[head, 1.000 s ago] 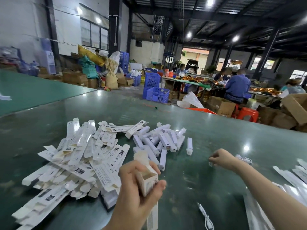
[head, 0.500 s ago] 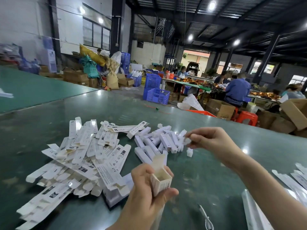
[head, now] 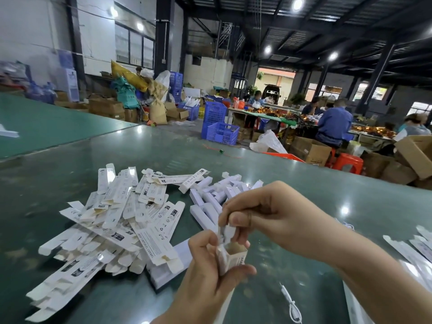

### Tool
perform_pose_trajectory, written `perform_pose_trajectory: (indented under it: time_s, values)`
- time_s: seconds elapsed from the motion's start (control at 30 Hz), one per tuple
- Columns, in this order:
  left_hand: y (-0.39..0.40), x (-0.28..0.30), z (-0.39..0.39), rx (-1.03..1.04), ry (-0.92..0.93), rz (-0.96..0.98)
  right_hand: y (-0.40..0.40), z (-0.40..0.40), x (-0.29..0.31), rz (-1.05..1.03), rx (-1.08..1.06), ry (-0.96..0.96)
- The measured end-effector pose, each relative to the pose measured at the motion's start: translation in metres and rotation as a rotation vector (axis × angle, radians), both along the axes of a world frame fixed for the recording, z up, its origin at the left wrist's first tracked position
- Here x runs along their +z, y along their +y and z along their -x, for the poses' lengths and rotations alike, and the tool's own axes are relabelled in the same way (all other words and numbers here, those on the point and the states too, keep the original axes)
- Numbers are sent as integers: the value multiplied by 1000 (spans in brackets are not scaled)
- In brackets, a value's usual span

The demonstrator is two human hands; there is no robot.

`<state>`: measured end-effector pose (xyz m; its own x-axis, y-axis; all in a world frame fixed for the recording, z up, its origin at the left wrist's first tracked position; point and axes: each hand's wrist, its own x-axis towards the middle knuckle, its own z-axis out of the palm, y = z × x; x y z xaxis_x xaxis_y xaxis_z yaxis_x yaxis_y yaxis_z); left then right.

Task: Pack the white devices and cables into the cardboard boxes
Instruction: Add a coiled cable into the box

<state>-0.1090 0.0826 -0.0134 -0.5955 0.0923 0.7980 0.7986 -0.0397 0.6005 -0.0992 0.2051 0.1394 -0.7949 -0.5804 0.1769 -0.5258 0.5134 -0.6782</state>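
Two hands meet over the glossy dark green table. Left hand grips a narrow white cardboard box upright, open end up, fingers and thumb curled round it. Right hand pinches a small white device at the box's mouth. Behind the box lies a heap of loose white stick devices; left of it, a pile of flat printed white cartons; right of it, a thin white cable lies on the table.

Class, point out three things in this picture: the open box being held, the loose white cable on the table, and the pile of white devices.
open box (head: 235,256), head view, its printed side.
white cable (head: 291,306), head view, mid-length.
white devices (head: 211,202), head view, the pile's middle.
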Motion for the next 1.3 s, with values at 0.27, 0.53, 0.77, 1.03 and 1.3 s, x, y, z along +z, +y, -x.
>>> perform_pose_trajectory:
  time_s: [0.27, 0.53, 0.77, 1.03, 1.3]
  values:
    - [0, -2, 0, -20, -51, -11, -13, -3, 0, -417, -131, 272]
    - [3, -1, 1, 32, 1, -33, -11, -12, 2, -713, 51, 461]
    - [2, -3, -1, -29, -82, -64, 0, -9, -12, -475, 51, 601]
    - [0, -3, 1, -13, 20, -37, 26, -4, -34, -240, 200, 471]
    - [-4, -7, 1, 109, -18, -68, 25, 6, -64, 161, -8, 467]
